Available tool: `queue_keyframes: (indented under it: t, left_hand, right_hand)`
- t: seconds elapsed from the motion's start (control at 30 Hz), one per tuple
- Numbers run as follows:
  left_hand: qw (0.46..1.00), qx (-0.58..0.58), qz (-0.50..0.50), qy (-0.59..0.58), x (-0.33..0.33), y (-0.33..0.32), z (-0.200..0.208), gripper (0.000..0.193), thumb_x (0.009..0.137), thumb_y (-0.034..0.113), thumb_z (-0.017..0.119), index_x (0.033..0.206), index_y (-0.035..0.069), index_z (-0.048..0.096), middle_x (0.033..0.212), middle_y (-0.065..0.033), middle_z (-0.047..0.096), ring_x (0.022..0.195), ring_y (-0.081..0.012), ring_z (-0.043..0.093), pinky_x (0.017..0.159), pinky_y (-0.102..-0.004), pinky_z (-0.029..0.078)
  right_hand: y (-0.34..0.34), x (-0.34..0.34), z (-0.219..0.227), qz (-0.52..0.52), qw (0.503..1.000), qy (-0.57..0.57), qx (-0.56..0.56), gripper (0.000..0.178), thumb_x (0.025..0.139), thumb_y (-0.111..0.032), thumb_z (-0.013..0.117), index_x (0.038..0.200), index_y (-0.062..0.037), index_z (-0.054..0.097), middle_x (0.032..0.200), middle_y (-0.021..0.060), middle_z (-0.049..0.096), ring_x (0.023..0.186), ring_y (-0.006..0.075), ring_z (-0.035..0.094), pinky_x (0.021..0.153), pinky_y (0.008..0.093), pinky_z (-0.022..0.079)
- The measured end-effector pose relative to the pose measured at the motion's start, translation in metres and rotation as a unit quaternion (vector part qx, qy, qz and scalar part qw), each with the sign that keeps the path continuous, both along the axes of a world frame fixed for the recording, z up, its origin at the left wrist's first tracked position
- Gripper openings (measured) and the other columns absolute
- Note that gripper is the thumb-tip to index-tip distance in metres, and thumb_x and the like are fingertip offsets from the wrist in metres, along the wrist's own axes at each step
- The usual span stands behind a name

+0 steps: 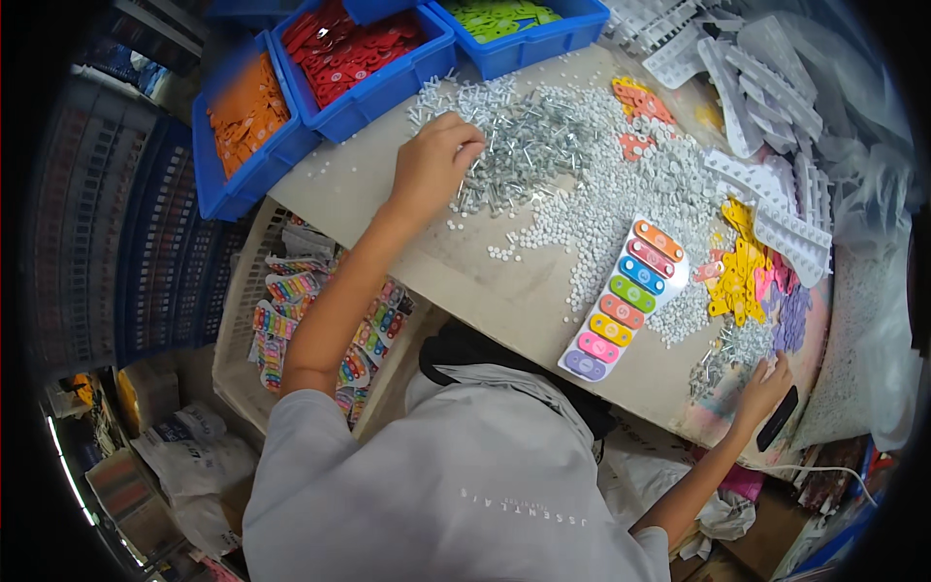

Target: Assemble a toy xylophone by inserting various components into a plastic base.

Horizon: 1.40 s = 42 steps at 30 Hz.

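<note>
My left hand (433,160) is at the left edge of a heap of small metal pins (533,145), its fingers curled together; what lies between the fingertips is hidden. Down at the table's right corner, my right hand (763,391) has bent fingers beside a smaller pile of pins (722,359); I cannot make out what they pinch. A toy xylophone (621,308) lies slantwise between the hands, touched by neither. It is a white tapered board carrying a row of coloured bars, with white caps showing on the upper ones.
Blue bins of orange (247,121), red (354,53) and green pieces (499,17) line the far left edge. White caps (553,228) spread mid-table. Yellow pieces (742,267) and white boards (766,87) lie right. A crate (247,320) of xylophones stands below left; a black phone-like object (778,419) lies near my right hand.
</note>
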<state>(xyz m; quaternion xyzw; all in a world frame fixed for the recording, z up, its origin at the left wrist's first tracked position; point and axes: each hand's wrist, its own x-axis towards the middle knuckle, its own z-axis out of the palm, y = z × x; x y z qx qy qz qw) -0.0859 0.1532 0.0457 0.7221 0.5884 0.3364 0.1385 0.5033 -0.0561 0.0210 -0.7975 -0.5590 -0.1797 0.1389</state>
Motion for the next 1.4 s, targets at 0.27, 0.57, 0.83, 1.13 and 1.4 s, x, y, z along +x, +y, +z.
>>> queue_keyframes:
  t: [0.27,0.57,0.83,1.13,1.4]
  left_hand:
    - [0.998,-0.027,-0.02,0.062,-0.001,0.004,-0.02,0.006,0.085,0.015,0.072,0.088,0.011,0.073,0.089,-0.0039,0.061,0.095,-0.0251,0.062,0.078,-0.0393,0.05]
    - [0.999,0.03,0.013,0.022,-0.007,0.009,-0.023,0.01,0.087,0.014,0.07,0.091,0.006,0.067,0.088,-0.0074,0.065,0.084,-0.0259,0.063,0.074,-0.0394,0.049]
    - [0.943,-0.121,-0.06,-0.305,0.028,-0.009,0.002,0.011,0.094,0.01,0.067,0.091,-0.001,0.067,0.083,0.002,0.065,0.071,-0.0041,0.054,0.062,-0.0228,0.042]
    - [0.946,-0.151,-0.091,-0.272,0.059,-0.017,-0.005,0.01,0.092,0.011,0.069,0.095,0.001,0.069,0.085,0.0013,0.065,0.075,-0.0045,0.054,0.064,-0.0212,0.041]
    - [0.894,-0.266,-0.096,-0.346,0.056,-0.022,0.003,0.008,0.092,0.01,0.069,0.097,0.002,0.069,0.079,-0.0006,0.067,0.066,-0.003,0.056,0.056,-0.0183,0.042]
  right_hand:
    - [-0.015,-0.009,-0.027,-0.027,0.987,0.161,0.008,0.024,0.098,-0.011,0.057,0.119,-0.0014,0.062,0.102,0.0147,0.062,0.093,0.0291,0.06,0.084,0.0376,0.048]
    - [-0.014,-0.011,-0.02,-0.042,0.98,0.191,0.04,0.013,0.097,-0.011,0.06,0.104,-0.0012,0.063,0.092,0.0116,0.067,0.08,0.0241,0.061,0.074,0.0344,0.05]
    - [-0.01,0.007,-0.02,-0.037,0.973,0.225,0.021,0.008,0.095,-0.007,0.061,0.098,0.0,0.062,0.084,0.0104,0.065,0.071,0.0183,0.058,0.066,0.0308,0.048]
    - [-0.009,0.006,-0.021,-0.047,0.975,0.215,0.018,0.013,0.094,-0.008,0.061,0.104,0.0,0.064,0.085,0.0122,0.066,0.075,0.022,0.063,0.072,0.0339,0.051]
    - [0.007,-0.039,0.007,-0.035,0.965,0.207,0.158,0.015,0.1,-0.012,0.057,0.105,0.0011,0.062,0.086,0.0035,0.062,0.076,0.0134,0.057,0.073,0.0283,0.049]
